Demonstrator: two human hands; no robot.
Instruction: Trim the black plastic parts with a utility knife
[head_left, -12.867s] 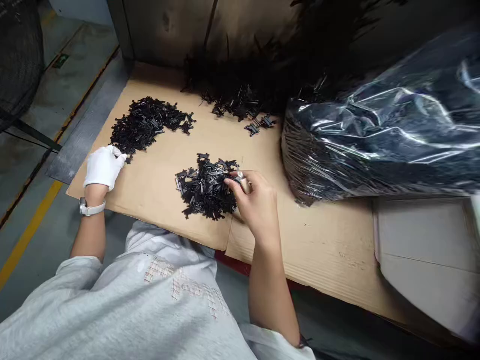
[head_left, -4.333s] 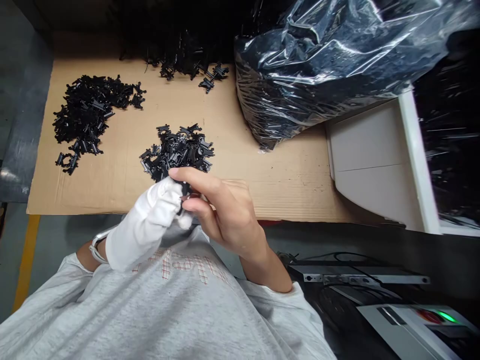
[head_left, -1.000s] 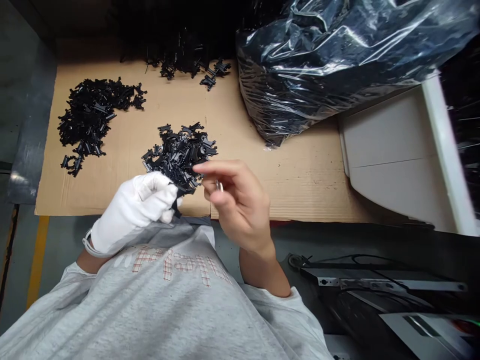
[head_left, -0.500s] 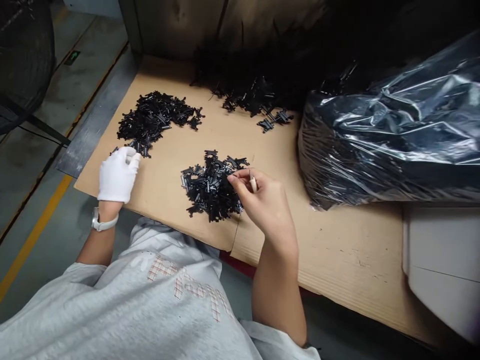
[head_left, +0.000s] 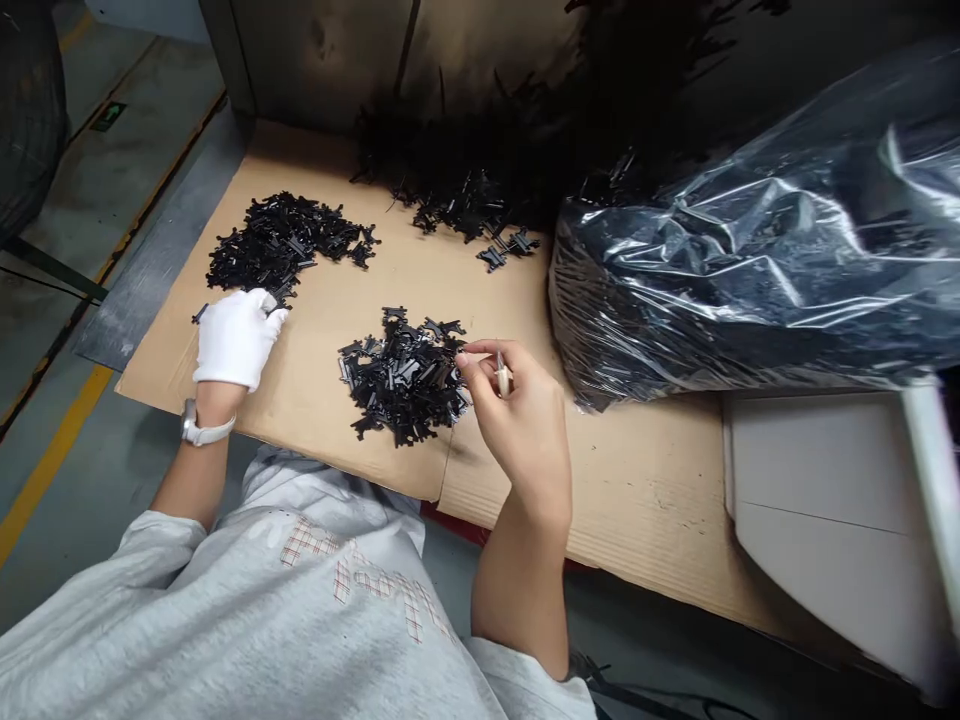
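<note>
Gloved left hand [head_left: 238,340], fingers [head_left: 264,322] relaxed and slightly curled, lies just below the black plastic clips [head_left: 279,245] at upper left; bare right hand [head_left: 523,430] has fingers [head_left: 480,362] pinching a small pale piece [head_left: 503,379], just right of the centre pile [head_left: 401,378].

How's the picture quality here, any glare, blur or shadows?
In the head view, glare streaks the plastic bag, the heap of black parts at the back smears into dark blur, and the right hand casts a shadow on the cardboard sheet.
</note>
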